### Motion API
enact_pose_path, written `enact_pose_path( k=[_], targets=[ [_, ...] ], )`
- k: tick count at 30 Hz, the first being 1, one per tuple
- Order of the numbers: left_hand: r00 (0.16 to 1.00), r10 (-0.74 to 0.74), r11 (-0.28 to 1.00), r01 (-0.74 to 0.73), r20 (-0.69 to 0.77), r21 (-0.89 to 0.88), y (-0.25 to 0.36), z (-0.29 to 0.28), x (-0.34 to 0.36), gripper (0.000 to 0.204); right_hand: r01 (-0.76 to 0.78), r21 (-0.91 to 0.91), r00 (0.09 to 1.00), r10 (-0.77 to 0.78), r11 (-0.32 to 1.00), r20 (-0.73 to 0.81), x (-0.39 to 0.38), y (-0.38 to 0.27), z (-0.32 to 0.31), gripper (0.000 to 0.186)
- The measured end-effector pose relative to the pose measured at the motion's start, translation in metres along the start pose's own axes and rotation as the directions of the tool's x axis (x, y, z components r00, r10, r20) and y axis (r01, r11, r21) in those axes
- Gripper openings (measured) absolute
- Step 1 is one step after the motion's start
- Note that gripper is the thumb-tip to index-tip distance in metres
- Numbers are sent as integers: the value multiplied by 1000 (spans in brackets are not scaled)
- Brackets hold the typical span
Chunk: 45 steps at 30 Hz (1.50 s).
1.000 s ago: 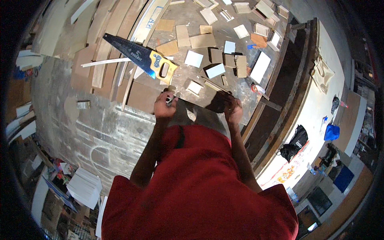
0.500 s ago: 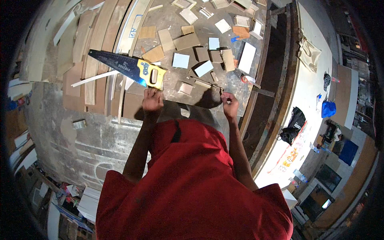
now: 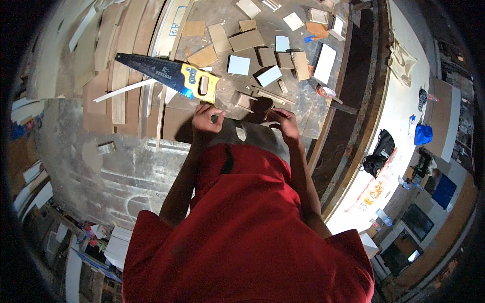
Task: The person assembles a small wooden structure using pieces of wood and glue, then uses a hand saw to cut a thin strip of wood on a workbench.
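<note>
Yellow plastic forms the grip of the handsaw (image 3: 169,76), which lies across boards at the left of the worktable (image 3: 305,110). Right hand (image 3: 286,125): thumb and fingers pinch what appears to be a thin brown sliver (image 3: 268,114), located above the near edge of the worktable, just short of two narrow wooden strips (image 3: 273,95). Left hand (image 3: 206,121): fingers curled, just below the saw's grip; whether it holds anything cannot be told.

Handling, in this inspector's judgement: a light fingertip pinch should suit so slender a piece, since hard pressure could snap it; the left fingers are best kept off the saw's toothed edge.

Limits of view: the sliver's far end merges with dark shadow, its held end is covered by fingers, the left palm is hidden, and the scattered offcuts are cut off at the upper rim.
</note>
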<state>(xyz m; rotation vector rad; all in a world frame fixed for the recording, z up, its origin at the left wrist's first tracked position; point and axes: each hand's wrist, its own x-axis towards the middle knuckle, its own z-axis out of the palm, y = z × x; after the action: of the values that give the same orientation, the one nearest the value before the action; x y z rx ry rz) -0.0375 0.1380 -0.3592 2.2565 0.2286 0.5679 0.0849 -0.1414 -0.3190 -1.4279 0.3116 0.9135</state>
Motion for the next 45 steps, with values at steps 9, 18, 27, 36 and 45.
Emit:
enact_pose_path(
  k=[9,18,27,36,45],
  targets=[
    [963,-264,958,268,-55,104,-3,-27,-17,20,144,-882,711,-667,449,-223,24,30,-48,19],
    [941,-283,827,338,-186,449,-68,-129,50,50,148,-876,667,-701,459,-254,14,6,-18,24],
    [967,-254,718,211,-32,663,-110,-195,90,48,236,-875,667,-725,423,-170,13,13,-18,18],
    [993,-103,742,42,52,670,-159,-251,110,27,154,-859,764,-611,488,-209,1,2,-5,17],
    [981,-62,825,-54,184,563,-160,-282,130,23,180,-870,699,-682,459,-215,2,7,-19,16]
  ],
)
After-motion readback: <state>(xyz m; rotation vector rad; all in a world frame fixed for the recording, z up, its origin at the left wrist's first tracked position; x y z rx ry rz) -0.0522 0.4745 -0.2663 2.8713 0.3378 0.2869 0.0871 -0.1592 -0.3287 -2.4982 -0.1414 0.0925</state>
